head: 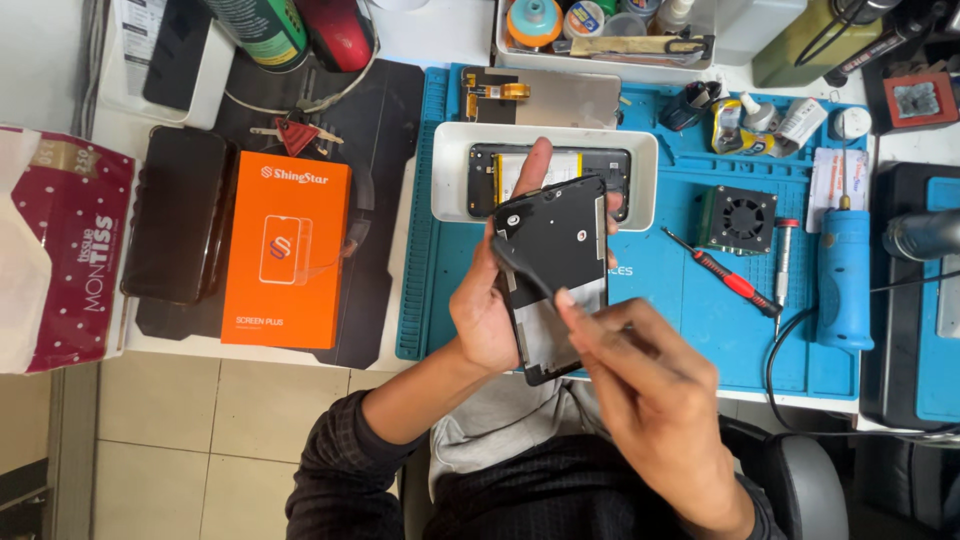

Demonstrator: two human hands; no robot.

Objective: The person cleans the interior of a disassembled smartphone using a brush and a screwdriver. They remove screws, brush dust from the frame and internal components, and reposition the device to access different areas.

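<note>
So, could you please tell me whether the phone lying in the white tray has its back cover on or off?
Off: the phone in the white rectangular tray shows its exposed battery and internals.

Bright, even light falls from overhead on my table (420,40). My right hand (650,390) is slightly motion-blurred. Shadows are soft.

- left hand (487,312) grips black rectangular phone frame (555,275) from the side, held above blue silicone work mat (680,310), thumb tip up over frame's top edge
- right hand (650,385) pinches thin black pry tool (522,268), tip on frame's upper left part
- white rectangular plastic tray (445,170) behind, opened phone body with battery (545,170) inside
- orange cardboard box (287,250) left on black mat
- red-handled screwdriver (725,275) right, near small black fan block (738,218)
</note>
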